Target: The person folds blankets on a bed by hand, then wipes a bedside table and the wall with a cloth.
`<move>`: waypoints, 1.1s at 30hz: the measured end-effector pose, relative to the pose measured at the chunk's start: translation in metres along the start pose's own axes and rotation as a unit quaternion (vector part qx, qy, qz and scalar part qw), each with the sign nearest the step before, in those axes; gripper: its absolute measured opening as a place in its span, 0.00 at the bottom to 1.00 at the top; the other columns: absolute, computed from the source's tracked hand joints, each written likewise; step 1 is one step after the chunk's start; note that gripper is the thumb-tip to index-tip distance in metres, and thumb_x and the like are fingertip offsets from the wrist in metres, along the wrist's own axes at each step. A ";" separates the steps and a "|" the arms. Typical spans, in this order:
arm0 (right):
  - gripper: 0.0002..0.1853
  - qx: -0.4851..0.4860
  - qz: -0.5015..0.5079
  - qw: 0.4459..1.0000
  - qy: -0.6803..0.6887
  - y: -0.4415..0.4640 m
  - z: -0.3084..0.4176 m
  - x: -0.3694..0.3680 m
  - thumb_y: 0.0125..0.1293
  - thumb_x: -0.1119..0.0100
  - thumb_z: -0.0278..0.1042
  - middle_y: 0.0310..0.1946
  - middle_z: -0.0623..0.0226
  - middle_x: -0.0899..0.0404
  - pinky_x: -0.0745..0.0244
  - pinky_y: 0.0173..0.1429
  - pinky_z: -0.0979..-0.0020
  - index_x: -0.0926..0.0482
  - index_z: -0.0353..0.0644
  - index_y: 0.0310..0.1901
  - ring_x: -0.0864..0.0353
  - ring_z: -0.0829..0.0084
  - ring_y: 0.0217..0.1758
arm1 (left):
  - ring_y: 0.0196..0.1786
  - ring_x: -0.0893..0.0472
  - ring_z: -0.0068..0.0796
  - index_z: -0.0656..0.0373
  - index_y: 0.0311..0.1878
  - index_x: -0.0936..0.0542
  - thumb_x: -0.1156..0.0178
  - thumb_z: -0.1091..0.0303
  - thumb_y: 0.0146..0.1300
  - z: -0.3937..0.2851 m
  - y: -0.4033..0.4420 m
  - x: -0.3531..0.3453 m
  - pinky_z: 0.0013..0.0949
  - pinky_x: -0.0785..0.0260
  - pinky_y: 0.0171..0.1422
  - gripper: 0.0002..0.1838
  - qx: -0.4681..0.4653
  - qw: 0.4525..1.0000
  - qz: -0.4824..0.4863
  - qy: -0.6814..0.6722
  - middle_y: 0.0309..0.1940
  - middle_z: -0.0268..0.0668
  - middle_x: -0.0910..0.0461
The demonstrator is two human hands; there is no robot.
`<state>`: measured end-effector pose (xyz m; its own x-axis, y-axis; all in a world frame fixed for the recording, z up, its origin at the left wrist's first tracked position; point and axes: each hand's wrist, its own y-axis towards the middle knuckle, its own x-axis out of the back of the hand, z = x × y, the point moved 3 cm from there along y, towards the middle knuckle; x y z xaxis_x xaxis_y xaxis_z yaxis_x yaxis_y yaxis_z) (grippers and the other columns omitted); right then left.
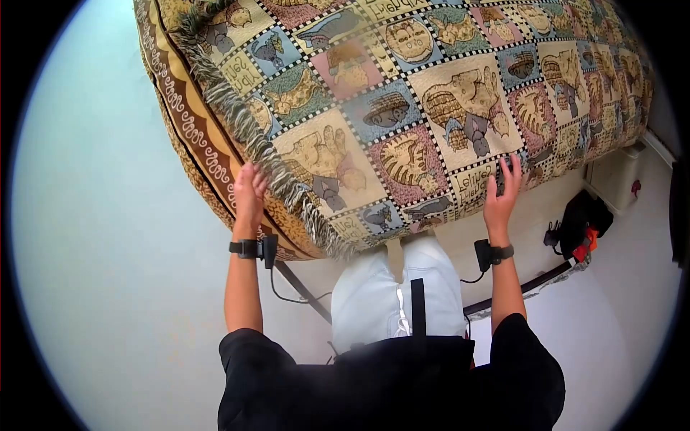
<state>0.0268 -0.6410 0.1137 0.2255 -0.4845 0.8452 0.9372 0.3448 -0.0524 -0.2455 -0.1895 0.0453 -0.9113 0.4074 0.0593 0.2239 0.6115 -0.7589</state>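
Note:
A tapestry throw blanket (402, 108) with cat and checkered squares covers a bed in front of me. Its grey fringe (241, 115) runs down the left side. Beside that fringe, over the brown patterned bedding (190, 133), is my left hand (250, 192), its fingers loosely bent with nothing visible in them. I cannot tell whether it touches the fringe. Near the blanket's front edge, my right hand (504, 190) is raised with its fingers apart and holds nothing. The blanket lies mostly flat, and its front edge drapes over the side of the bed.
My legs in light trousers (395, 287) stand close against the bed. A black bag (586, 215) with something red lies on the floor to the right. A dark bar (305, 291) slants at floor level beside my legs. A pale wall or floor (100, 215) is at left.

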 end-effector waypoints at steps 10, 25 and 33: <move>0.12 -0.143 -0.062 0.961 0.229 -0.099 -0.063 -0.015 0.70 0.51 0.25 0.56 0.61 0.24 0.31 0.62 0.70 0.21 0.34 0.51 0.26 0.68 0.59 | 0.49 0.21 0.25 0.62 0.58 0.28 0.34 0.64 0.63 0.150 -0.131 -0.025 0.33 0.27 0.54 0.23 0.183 0.965 0.182 0.037 0.49 0.33 0.21; 0.38 -0.572 -0.038 0.691 0.440 -0.176 -0.119 -0.090 0.70 0.54 0.62 0.71 0.61 0.42 0.37 0.66 0.49 0.47 0.46 0.73 0.39 0.60 0.71 | 0.52 0.25 0.24 0.65 0.61 0.30 0.40 0.61 0.68 0.218 -0.183 -0.016 0.31 0.32 0.59 0.24 0.046 0.952 0.192 0.233 0.54 0.34 0.25; 0.45 -0.496 0.011 0.476 0.726 -0.176 -0.118 -0.139 0.65 0.68 0.78 0.74 0.67 0.45 0.50 0.76 0.56 0.44 0.51 0.73 0.46 0.59 0.75 | 0.52 0.22 0.28 0.61 0.64 0.34 0.44 0.68 0.70 0.204 -0.202 -0.009 0.34 0.25 0.55 0.22 0.139 0.967 0.208 0.048 0.53 0.36 0.25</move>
<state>-0.1379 -0.7293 -0.0577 -0.4918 -0.7820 -0.3830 0.4329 0.1621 -0.8868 -0.3531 -0.4551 0.0662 -0.7230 0.6483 -0.2388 0.4511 0.1811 -0.8739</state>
